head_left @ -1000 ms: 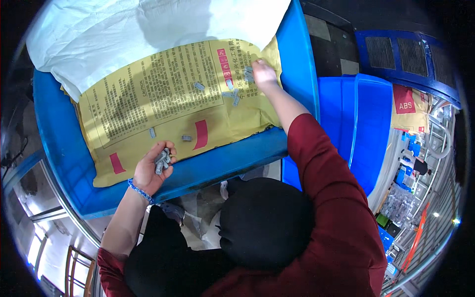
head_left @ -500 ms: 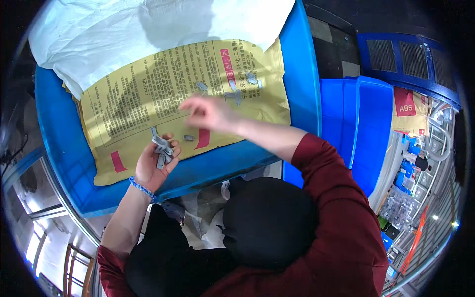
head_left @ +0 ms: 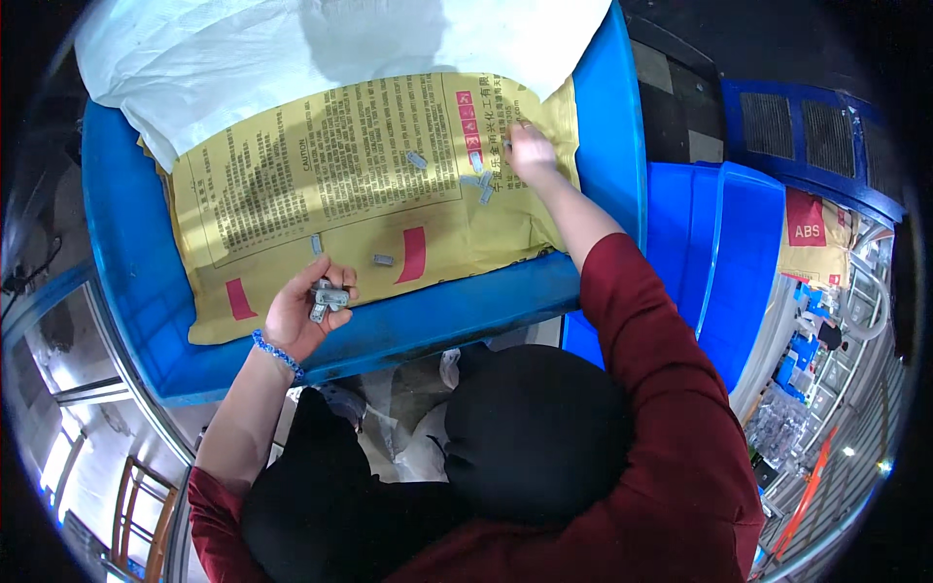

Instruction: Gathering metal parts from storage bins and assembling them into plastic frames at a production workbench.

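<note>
My left hand [head_left: 309, 303] is palm up, its fingers curled round several small grey plastic parts [head_left: 332, 296]. Just beyond its fingertips another grey part [head_left: 316, 244] lies on the yellow printed sack [head_left: 360, 209]. Over the sack's far right, my right hand [head_left: 532, 154] is closed, with a bit of grey showing at its fingertips; the fingers partly hide it. Close to that hand lie several loose grey parts [head_left: 485, 193]. A single grey part [head_left: 416, 159] rests further left, and one more [head_left: 383, 259] sits near the sack's front edge, beside a red printed patch.
A large blue tub [head_left: 126, 243] surrounds the sack, its rim in front of me. White sheeting [head_left: 224, 78] covers the far side. To the right stand another blue bin [head_left: 680, 243] and a bag with a red label [head_left: 805, 228]. A wooden chair [head_left: 136, 515] is at lower left.
My right hand has swung from near the left hand to the far right of the sack, onto the loose parts there. The left hand's parts have shifted, and its fingers have curled in more.
</note>
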### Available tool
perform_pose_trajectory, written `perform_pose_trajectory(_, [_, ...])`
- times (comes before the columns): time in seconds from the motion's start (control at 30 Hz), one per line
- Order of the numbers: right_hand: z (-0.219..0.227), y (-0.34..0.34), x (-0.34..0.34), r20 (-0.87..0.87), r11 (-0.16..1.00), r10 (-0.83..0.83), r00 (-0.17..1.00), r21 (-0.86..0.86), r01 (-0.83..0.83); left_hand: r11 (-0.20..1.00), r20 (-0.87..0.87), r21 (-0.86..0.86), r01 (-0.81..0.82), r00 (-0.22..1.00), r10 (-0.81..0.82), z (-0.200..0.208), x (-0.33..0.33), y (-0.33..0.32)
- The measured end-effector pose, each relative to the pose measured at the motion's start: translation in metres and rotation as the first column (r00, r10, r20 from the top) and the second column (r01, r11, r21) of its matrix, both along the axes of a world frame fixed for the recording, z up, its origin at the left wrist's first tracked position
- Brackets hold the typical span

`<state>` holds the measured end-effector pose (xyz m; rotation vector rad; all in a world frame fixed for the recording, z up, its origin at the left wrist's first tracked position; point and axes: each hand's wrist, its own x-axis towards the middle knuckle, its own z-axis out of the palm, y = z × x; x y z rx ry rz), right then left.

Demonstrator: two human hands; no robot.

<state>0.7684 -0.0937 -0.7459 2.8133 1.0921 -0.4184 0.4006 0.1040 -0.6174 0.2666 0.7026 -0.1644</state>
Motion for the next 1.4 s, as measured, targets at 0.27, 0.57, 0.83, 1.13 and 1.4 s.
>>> perform_pose_trajectory(0.27, [0.111, 0.069, -0.132, -0.643, 0.696, 0.328, 0.692, 0.66, 0.282, 0.998, -0.094, -0.043, -0.053, 0.994, 0.049, -0.006, 0.008, -0.004])
perform_pose_trajectory(0.57, [0.076, 0.07, -0.145, -0.445, 0.66, 0.425, 0.788, 0.749, 0.066, 0.999, -0.113, -0.025, 0.043, 0.993, -0.046, 0.012, -0.012, 0.016])
perform_pose_trajectory(0.83, [0.003, -0.04, -0.028, 0.056, 0.987, 0.082, 0.995, 0.137, -0.089, 0.879, -0.013, 0.453, -0.149, 0.985, 0.174, 0.053, -0.04, 0.073])
perform_pose_trajectory(1.13, [-0.022, -0.054, -0.019, 0.183, 0.984, 0.18, 0.966, -0.029, -0.178, 0.888, -0.004, 0.329, -0.321, 0.94, 0.341, 0.043, -0.072, 0.078])
perform_pose_trajectory(1.4, [-0.021, -0.056, -0.056, -0.151, 0.878, 0.052, 0.987, 0.477, 0.027, 0.888, -0.056, 0.321, -0.329, 0.929, 0.365, 0.037, -0.078, 0.074])
